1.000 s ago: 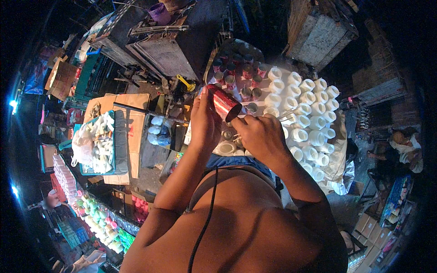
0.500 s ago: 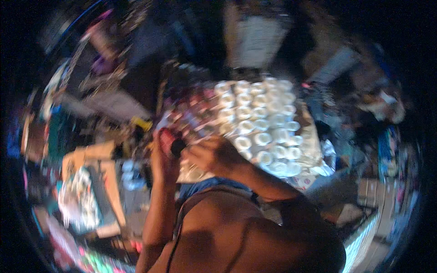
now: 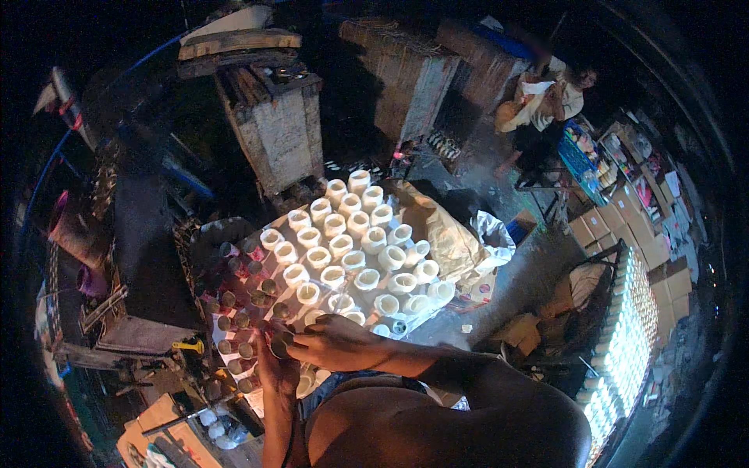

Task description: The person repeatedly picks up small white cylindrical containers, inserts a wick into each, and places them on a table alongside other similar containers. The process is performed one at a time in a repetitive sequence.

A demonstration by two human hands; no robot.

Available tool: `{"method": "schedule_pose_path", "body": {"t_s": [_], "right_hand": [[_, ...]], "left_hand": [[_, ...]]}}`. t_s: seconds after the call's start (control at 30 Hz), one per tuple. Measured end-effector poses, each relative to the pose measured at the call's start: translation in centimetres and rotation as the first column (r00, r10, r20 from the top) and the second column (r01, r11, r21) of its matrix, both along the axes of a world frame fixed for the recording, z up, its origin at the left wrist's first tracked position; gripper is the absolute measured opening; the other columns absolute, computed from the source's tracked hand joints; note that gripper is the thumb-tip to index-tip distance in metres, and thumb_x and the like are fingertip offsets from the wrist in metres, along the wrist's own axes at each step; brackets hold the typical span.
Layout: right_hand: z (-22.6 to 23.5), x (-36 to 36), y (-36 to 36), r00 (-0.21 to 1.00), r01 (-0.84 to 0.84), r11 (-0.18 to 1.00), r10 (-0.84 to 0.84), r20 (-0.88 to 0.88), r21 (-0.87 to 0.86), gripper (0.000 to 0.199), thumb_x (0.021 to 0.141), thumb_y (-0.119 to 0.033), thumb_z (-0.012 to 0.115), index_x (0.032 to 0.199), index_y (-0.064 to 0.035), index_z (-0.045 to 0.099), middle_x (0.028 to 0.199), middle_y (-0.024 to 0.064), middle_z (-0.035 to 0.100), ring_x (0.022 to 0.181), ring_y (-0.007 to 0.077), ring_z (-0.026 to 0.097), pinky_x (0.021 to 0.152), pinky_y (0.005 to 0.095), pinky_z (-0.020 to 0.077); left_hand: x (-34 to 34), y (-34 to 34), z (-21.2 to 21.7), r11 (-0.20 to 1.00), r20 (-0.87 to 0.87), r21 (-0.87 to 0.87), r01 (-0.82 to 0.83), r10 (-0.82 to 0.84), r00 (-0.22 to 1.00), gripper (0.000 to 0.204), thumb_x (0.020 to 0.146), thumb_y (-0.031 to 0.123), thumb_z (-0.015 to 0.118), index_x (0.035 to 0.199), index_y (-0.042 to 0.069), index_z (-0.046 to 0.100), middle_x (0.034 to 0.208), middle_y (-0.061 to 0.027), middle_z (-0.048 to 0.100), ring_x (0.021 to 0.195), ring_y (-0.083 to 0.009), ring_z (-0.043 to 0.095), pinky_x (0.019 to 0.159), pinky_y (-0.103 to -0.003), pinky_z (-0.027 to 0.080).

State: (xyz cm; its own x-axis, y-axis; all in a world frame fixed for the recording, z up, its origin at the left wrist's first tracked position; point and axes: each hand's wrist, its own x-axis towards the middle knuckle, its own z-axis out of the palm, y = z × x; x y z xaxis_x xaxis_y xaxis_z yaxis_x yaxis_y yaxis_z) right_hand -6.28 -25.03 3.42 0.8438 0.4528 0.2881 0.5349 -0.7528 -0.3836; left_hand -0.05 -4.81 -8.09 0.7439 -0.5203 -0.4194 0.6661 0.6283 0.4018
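Just in front of my body, my left hand point(image 3: 275, 373) is wrapped round a small reddish jar point(image 3: 278, 344), whose round mouth tilts up toward me. My right hand point(image 3: 334, 342) reaches across to that mouth with its fingers pinched together. Whatever lies between those fingertips, if anything, is hidden. Beyond my hands stand close rows of white jars point(image 3: 333, 274) with round open mouths. To the left, in shade, are several dark reddish jars point(image 3: 248, 290), nearest to my left hand.
Crumpled brown paper point(image 3: 437, 234) and a silvery bag point(image 3: 493, 240) lie right of the jars. A brightly lit rack of jars point(image 3: 624, 343) stands at the right, cardboard boxes point(image 3: 616, 222) behind it. A person point(image 3: 546, 97) is at the far right. Block-like stands point(image 3: 277, 129) rise beyond.
My view has swung right and sharpened from a blur, bringing the person and lit rack into sight. The jar stays in my left hand, its mouth turned more upward, my right fingers at its rim.
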Motion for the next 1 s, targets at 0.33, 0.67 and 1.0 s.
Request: {"method": "schedule_pose_path", "body": {"t_s": [0.33, 0.67, 1.0], "right_hand": [[-1.3, -3.5, 0.6, 0.95, 0.295, 0.955, -0.295, -0.102, -0.016, 0.028, 0.094, -0.024, 0.067, 0.121, -0.0188, 0.071, 0.14, 0.0048, 0.057, 0.06, 0.0263, 0.07, 0.045, 0.0403, 0.0536], [0.3, -5.0, 3.9, 0.926, 0.346, 0.937, -0.35, -0.142, -0.054, 0.042, 0.091, -0.025, 0.065, 0.129, -0.0094, 0.063, 0.148, 0.0083, 0.057, 0.081, 0.0299, 0.075, 0.058, 0.0433, 0.0606], [0.4, -7.3, 5.6, 0.894, 0.432, 0.901, -0.434, -0.109, -0.042, 0.039, 0.092, -0.029, 0.066, 0.126, -0.0102, 0.063, 0.148, 0.0108, 0.058, 0.075, 0.0296, 0.074, 0.058, 0.0417, 0.0602]], "left_hand": [[-0.5, -1.2, -0.2, 0.968, -0.067, 0.136, 0.212, -0.204, 0.977, 0.051, 0.108, 0.056, 0.05, 0.136, 0.016, 0.064, 0.134, -0.0054, 0.07, 0.123, -0.0256, 0.065, 0.106, -0.047, 0.049], [-0.6, 0.8, -1.4, 0.97, -0.16, -0.048, 0.237, -0.242, 0.957, 0.043, 0.111, 0.048, 0.048, 0.137, 0.017, 0.064, 0.13, -0.0047, 0.072, 0.118, -0.0235, 0.069, 0.104, -0.041, 0.053], [-0.7, -0.3, 1.4, 0.97, -0.025, -0.148, 0.191, -0.197, 0.98, 0.034, 0.112, 0.04, 0.053, 0.12, 0.012, 0.07, 0.113, -0.0029, 0.075, 0.105, -0.0176, 0.07, 0.094, -0.035, 0.056]]}}
